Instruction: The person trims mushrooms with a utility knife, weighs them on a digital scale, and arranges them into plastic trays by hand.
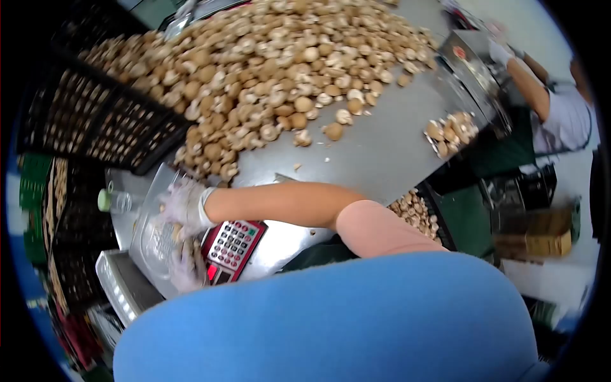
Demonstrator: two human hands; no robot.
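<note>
My right hand (183, 202), in a whitish glove, reaches across to the left over a clear plastic tray (147, 245). Close below it is my left hand (184, 267), also gloved, at the near side of the tray. The fingers of both hands curl inward towards each other. Small brown mushroom pieces (177, 233) show between them, blurred and partly covered, and what each hand grips is hidden. Beneath my right forearm and beside both hands sits a red weighing scale (234, 249) with a keypad and a lit red display.
A large heap of mushrooms (267, 70) covers the far part of the metal table (363, 156). Black crates (105, 118) stand at left, near a green-capped bottle (118, 201). A packed mushroom tray (450, 132) lies at the right edge, near another person (560, 114).
</note>
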